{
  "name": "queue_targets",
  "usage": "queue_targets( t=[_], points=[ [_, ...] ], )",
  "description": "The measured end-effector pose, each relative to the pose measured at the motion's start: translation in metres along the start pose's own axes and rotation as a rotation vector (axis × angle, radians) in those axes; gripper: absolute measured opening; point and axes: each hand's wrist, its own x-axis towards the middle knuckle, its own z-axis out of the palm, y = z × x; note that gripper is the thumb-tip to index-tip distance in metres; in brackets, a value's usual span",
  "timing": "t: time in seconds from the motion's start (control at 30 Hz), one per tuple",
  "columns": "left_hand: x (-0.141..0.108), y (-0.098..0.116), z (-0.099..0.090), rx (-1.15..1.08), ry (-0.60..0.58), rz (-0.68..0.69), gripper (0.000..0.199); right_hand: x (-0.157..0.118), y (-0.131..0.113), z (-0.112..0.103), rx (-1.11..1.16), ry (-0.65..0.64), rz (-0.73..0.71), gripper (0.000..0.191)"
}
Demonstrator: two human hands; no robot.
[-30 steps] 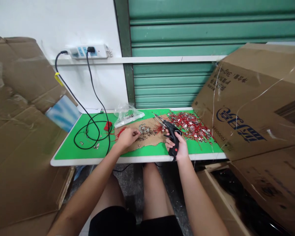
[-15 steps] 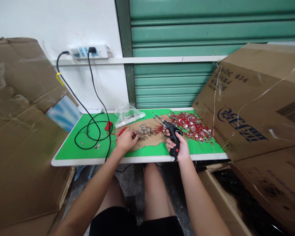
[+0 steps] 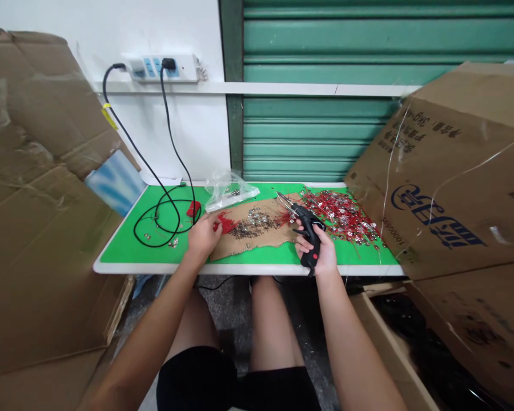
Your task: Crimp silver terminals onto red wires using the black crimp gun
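My right hand (image 3: 321, 248) grips a black soldering gun (image 3: 310, 240) by its handle, the metal tip pointing up and to the left above the cardboard. My left hand (image 3: 203, 235) is at the left end of the cardboard sheet (image 3: 235, 250), fingers closed at a bunch of red wires (image 3: 227, 222); how many are between the fingertips I cannot make out. Small shiny metal parts (image 3: 259, 218) lie in the middle of the sheet, among rows of dark marks. More red wires (image 3: 285, 218) lie at its right end, below the soldering gun's tip.
A large pile of red wires with metal parts (image 3: 342, 214) covers the table's right side. A clear plastic bag (image 3: 229, 194) lies at the back. Black cables (image 3: 156, 245) coil at the left, running up to a power strip (image 3: 180, 68). Cardboard boxes (image 3: 462, 171) flank the green table (image 3: 124, 251).
My left hand has moved left from the middle of the cardboard to the red wires at its left end. My right hand still holds the soldering gun. The view has tilted slightly.
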Motion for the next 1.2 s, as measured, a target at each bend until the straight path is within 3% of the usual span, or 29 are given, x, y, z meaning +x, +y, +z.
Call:
queue_targets(
  t=[0.2, 0.47, 0.67, 0.73, 0.97, 1.2],
  points=[
    [0.004, 0.001, 0.005, -0.015, 0.032, -0.040, 0.023, -0.001, 0.001, 0.002, -0.037, 0.014, -0.017, 0.020],
    [0.012, -0.001, 0.006, -0.135, -0.038, -0.094, 0.027, 0.000, 0.000, 0.002, -0.031, 0.012, -0.012, 0.021],
    [0.016, -0.001, 0.012, -0.215, 0.185, 0.066, 0.024, -0.001, 0.000, 0.001, -0.035, 0.008, -0.010, 0.021],
    [0.016, 0.001, 0.013, -0.201, 0.206, 0.111, 0.022, -0.001, 0.000, 0.000, -0.040, 0.001, -0.007, 0.022],
    [0.004, 0.011, 0.021, -0.219, -0.032, 0.233, 0.017, 0.000, 0.001, 0.002, -0.022, 0.016, -0.004, 0.022],
    [0.001, 0.011, 0.029, -0.198, -0.087, 0.275, 0.021, 0.000, 0.000, 0.004, -0.002, 0.016, 0.010, 0.023]
  ],
)
